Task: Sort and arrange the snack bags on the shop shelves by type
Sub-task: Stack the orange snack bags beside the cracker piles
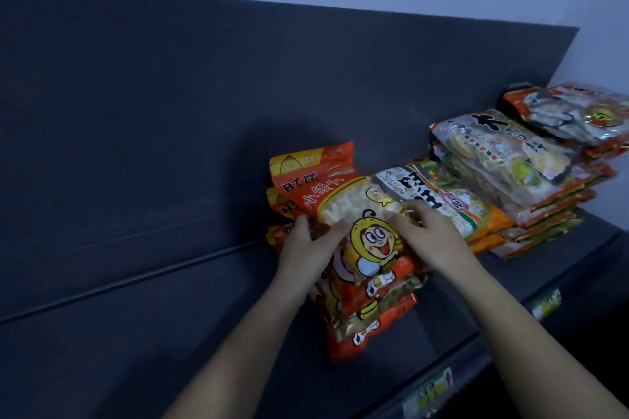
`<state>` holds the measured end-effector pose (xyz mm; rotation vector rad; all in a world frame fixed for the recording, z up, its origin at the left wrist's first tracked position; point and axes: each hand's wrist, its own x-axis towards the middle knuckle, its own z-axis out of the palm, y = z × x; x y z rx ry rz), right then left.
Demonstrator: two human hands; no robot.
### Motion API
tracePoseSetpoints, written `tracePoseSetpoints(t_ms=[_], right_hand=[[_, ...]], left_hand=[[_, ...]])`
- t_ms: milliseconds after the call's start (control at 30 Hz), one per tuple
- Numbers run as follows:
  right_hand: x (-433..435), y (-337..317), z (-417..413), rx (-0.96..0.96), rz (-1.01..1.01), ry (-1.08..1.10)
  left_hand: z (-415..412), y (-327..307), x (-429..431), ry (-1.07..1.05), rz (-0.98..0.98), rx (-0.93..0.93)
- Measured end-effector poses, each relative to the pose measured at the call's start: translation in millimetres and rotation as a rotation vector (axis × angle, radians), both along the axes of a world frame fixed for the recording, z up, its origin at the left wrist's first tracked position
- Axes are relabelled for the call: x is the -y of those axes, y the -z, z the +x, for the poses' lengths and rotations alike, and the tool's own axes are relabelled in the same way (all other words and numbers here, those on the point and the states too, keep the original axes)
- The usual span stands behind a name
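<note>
A stack of orange snack bags (340, 194) with a cartoon bee-child lies on the dark shelf (170, 333), its bags slightly fanned out. My left hand (306, 245) holds the left edge of the top bag, thumb on top. My right hand (432, 231) rests on the bag's right side, fingers spread and lightly bent. To the right is a lower pile of green-and-orange bags (442, 201). Behind that stands a taller pile of clear-fronted bags (503, 160), and a red-edged bag (578, 116) leans on top at the far right.
The shelf's dark back panel (204, 95) rises behind the stacks. Price labels (432, 391) sit on the front rail (510, 333) at lower right. The shelf surface to the left of the orange stack is bare.
</note>
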<state>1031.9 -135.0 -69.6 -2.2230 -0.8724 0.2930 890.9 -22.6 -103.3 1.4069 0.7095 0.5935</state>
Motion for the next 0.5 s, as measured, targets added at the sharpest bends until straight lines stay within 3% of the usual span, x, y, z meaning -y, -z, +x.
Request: tracePoseSetpoints(t_ms=[267,500], right_hand=[[-14,5,13,-0.138,0.160,-0.143],[-23,9,-34,-0.345,0.328,-0.299]], left_hand=[[-1,-3,9,-0.055,-0.018,0.171],[-55,-13,0,-0.097,0.030,0.273]])
